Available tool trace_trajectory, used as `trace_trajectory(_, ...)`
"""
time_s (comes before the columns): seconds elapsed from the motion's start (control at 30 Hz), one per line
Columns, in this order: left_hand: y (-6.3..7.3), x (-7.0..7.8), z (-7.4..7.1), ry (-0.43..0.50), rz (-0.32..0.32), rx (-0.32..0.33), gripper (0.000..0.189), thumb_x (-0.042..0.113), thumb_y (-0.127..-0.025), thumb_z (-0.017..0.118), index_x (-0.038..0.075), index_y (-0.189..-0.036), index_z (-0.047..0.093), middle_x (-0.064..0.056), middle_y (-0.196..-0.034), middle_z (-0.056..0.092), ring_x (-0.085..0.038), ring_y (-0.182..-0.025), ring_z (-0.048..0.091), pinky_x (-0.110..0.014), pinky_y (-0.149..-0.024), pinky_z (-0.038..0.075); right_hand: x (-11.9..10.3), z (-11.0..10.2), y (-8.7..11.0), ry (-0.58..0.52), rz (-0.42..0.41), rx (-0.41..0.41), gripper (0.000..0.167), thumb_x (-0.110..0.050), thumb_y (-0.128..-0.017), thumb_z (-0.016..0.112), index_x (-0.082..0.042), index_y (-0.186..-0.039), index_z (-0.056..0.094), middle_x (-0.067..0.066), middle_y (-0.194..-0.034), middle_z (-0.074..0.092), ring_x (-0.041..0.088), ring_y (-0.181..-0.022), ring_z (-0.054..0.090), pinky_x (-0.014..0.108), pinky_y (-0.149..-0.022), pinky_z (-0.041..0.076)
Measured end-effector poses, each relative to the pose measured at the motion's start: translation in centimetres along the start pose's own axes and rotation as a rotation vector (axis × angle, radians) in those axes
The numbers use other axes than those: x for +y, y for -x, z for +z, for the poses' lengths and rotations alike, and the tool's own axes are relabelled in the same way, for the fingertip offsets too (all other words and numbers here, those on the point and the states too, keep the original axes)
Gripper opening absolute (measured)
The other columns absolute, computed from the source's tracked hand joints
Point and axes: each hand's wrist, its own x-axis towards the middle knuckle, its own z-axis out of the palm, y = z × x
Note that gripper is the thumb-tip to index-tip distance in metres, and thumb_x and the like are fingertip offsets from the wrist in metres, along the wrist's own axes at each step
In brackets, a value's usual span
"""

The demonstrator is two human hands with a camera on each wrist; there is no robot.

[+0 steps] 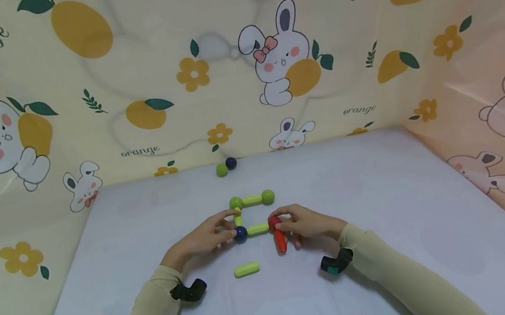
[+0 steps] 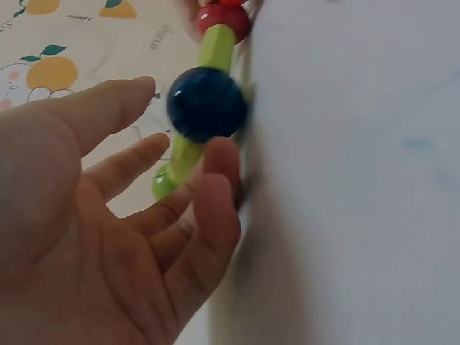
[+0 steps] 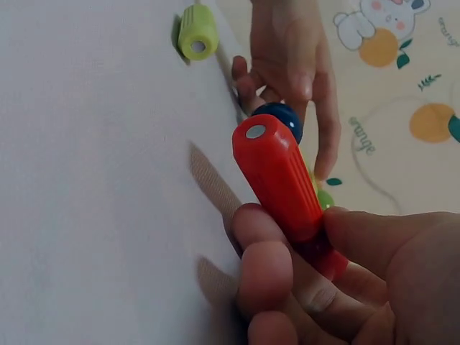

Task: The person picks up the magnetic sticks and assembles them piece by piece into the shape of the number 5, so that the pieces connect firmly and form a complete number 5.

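My right hand (image 1: 307, 223) pinches a red ball (image 1: 274, 222) between thumb and fingers. From that ball a red magnetic rod (image 3: 277, 176) sticks out toward the near side, its metal end tip showing. A yellow-green rod (image 1: 258, 229) links the red ball to a dark blue ball (image 2: 206, 106). Around the blue ball my left hand (image 1: 207, 236) holds its fingers spread and loosely bent, with the thumb apart from the ball in the left wrist view. Another yellow-green rod (image 1: 238, 220) runs back to a green ball (image 1: 236, 203), then a third rod (image 1: 252, 200) reaches a second green ball (image 1: 267, 197).
A loose yellow-green rod (image 1: 247, 269) lies nearer to me on the white table (image 1: 276, 308). At the table's back edge sit a green ball (image 1: 221, 170) and a dark blue ball (image 1: 231, 163), close together. Behind them hangs a patterned cloth (image 1: 234, 105).
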Motion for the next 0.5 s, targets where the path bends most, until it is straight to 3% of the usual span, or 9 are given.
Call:
trace_trajectory(0.1,0.4,0.2,-0.9,0.001,-0.005,0.013,0.051,0.023,-0.106,0.053,0.016,-0.154,0.037,-0.022,-0.133,0.055,-0.019,-0.083,0.060,-0.029,-0.066,0.051,0.2,0.0,0.0,-0.008,-0.001,-0.010,0.040,-0.021,-0.106,0.053,-0.009,-0.144,0.050,0.002,-0.075,0.067,0.011,-0.049,0.058,0.023,-0.052,0.048)
trace_trajectory(0.27,0.2,1.0,-3.2,0.012,-0.017,0.116,0.049,0.022,-0.106,0.053,0.012,-0.152,0.041,-0.024,-0.126,0.061,-0.019,-0.080,0.061,-0.030,-0.065,0.052,0.1,0.0,0.1,-0.018,-0.009,-0.016,0.039,-0.022,-0.106,0.053,-0.010,-0.143,0.050,0.002,-0.075,0.068,0.011,-0.050,0.059,0.023,-0.051,0.047)
trace_trajectory(0.37,-0.8,1.4,-4.7,0.021,-0.031,0.200,0.047,0.022,-0.106,0.052,0.011,-0.151,0.043,-0.025,-0.125,0.063,-0.019,-0.079,0.060,-0.028,-0.065,0.053,0.1,0.0,0.1,-0.030,-0.010,-0.020,0.039,-0.023,-0.106,0.053,-0.010,-0.143,0.051,0.003,-0.075,0.068,0.012,-0.050,0.059,0.023,-0.052,0.047)
trace_trajectory(0.5,-2.9,1.1,-6.2,0.046,-0.094,0.321,0.044,0.023,-0.107,0.050,0.010,-0.148,0.045,-0.024,-0.129,0.061,-0.024,-0.088,0.064,-0.026,-0.068,0.052,0.0,0.0,0.0,-0.044,-0.015,-0.027,0.039,-0.023,-0.106,0.054,-0.009,-0.142,0.051,0.002,-0.076,0.068,0.012,-0.051,0.060,0.022,-0.052,0.048)
